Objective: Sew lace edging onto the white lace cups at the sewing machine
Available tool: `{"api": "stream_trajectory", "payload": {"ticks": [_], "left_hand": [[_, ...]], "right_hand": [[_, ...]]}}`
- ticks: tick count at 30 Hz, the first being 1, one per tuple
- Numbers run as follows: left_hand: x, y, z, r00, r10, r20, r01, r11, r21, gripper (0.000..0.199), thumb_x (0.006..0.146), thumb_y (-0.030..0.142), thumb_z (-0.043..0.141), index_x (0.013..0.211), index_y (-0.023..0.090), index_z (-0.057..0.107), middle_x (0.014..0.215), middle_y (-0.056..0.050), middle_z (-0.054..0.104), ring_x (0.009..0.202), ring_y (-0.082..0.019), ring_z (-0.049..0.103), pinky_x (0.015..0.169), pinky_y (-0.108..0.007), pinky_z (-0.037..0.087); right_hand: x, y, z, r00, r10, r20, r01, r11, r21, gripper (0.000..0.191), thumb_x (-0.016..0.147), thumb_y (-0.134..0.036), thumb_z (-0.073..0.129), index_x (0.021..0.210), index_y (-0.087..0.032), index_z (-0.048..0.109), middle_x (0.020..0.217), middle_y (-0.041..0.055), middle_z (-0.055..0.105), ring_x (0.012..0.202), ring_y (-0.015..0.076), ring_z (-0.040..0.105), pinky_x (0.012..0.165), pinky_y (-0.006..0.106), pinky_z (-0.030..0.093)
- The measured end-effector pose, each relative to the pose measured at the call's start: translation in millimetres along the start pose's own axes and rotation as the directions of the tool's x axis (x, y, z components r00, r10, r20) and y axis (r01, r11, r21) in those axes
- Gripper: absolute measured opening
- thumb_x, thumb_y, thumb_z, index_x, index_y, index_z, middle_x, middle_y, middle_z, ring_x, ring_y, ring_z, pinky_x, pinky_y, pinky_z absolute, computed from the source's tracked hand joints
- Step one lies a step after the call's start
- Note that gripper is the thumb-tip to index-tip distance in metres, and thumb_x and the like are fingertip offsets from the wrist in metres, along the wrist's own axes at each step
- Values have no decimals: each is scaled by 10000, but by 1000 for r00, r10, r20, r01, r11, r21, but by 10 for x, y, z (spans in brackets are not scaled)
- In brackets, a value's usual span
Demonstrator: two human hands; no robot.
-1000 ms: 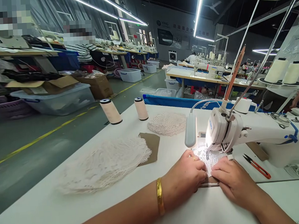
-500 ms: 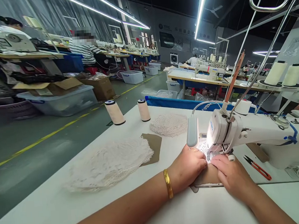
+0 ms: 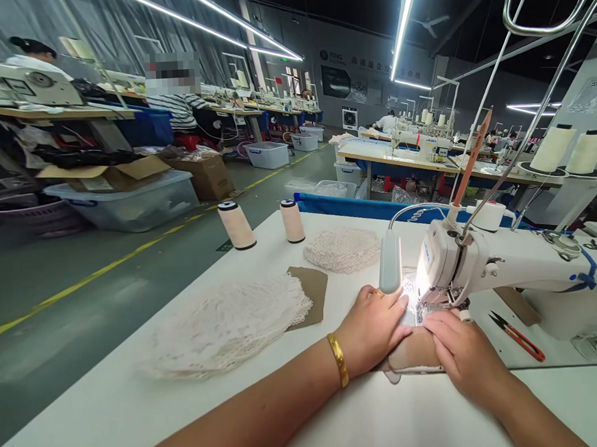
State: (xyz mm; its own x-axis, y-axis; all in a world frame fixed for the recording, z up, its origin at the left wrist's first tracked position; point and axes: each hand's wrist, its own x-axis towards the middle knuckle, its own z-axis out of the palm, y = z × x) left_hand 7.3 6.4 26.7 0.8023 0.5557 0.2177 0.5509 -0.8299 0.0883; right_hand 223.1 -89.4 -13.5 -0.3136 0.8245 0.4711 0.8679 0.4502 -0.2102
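Note:
Under the needle area of a white sewing machine (image 3: 521,262) lies a lit piece of white lace (image 3: 409,286). My left hand (image 3: 374,326) presses on the lace's left side, its fingers somewhat spread, with a gold bracelet at the wrist. On the right of the presser foot, my right hand (image 3: 460,345) has its thumb and fingers together at the fabric edge; what they pinch is too small to make out. A tan piece (image 3: 412,351) lies between the hands. Left of them are a large lace stack (image 3: 228,324) and a smaller lace pile (image 3: 342,249).
Red-handled snips (image 3: 517,337) lie right of my right hand. Two thread cones (image 3: 237,227) stand at the table's far edge. A grey lamp (image 3: 391,265) hangs close above my left hand. People sit at other machines beyond the aisle.
My left hand has loosened from its closed pose near the needle, its fingers now more spread and slightly further left. My right hand stays at the foot. The whole view has shifted slightly.

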Motion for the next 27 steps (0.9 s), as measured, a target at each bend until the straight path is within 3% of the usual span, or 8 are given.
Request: {"api": "stream_trajectory", "payload": {"ticks": [5,8,10,13,16,20,23,27], "left_hand": [[-6,81,-286,994,-99,41,96,993,71,165,1005,172,538,915,174,676,822,-75,723,828,-291,688,913,-472,479],[-10,1,-399,995,-83,46,84,996,-14,156,971,129,542,933,198,677,921,-66,734,925,-276,688,880,-399,487],[-21,-59,-395,990,-65,122,76,993,-87,89,955,168,604,963,209,683,1066,-67,742,1032,-265,685,886,-353,494],[-70,-95,-325,964,-146,223,171,980,-97,38,903,227,681,924,197,690,976,-85,742,937,-269,701,827,-347,505],[-145,-65,-298,939,-230,254,252,966,-57,55,858,245,689,849,192,681,780,-70,694,787,-276,684,747,-359,493],[-167,-1,-348,948,-200,250,220,974,-58,90,796,255,709,820,188,654,903,-90,690,850,-276,650,776,-370,483],[-95,13,-338,967,-119,225,163,969,-186,76,776,206,679,785,189,605,998,-77,663,883,-240,602,800,-349,461],[-26,-1,-246,961,-118,249,235,822,-518,175,708,123,572,689,208,421,746,21,559,723,-166,520,638,-274,380]], "right_hand": [[52,-122,-1,988,-121,-97,132,985,114,416,988,-33,456,1311,-243,614,1168,92,740,1071,276,671,893,435,587],[86,-248,8,980,-171,-103,187,967,173,420,1029,-97,482,1420,-237,551,1276,110,717,1180,285,645,973,452,558],[101,-328,20,982,-183,-49,190,961,201,397,1050,-151,493,1438,-229,531,1223,104,732,1108,284,659,909,439,552],[103,-400,48,982,-190,-2,187,960,210,346,1058,-175,504,1394,-243,549,1051,64,745,900,259,644,766,397,500],[85,-411,69,983,-185,0,178,945,276,300,1034,-127,513,1290,-258,598,985,42,712,875,237,604,768,368,467],[64,-389,49,988,-146,47,122,934,335,235,968,-72,525,1038,-256,653,906,14,634,825,200,552,735,322,422],[63,-364,-9,995,-99,27,83,934,349,249,940,-69,520,1005,-264,659,884,1,628,826,195,557,759,327,413],[81,-327,-114,997,27,66,-53,893,447,190,945,-111,495,949,-256,618,891,-8,670,858,194,594,796,327,446]]}}
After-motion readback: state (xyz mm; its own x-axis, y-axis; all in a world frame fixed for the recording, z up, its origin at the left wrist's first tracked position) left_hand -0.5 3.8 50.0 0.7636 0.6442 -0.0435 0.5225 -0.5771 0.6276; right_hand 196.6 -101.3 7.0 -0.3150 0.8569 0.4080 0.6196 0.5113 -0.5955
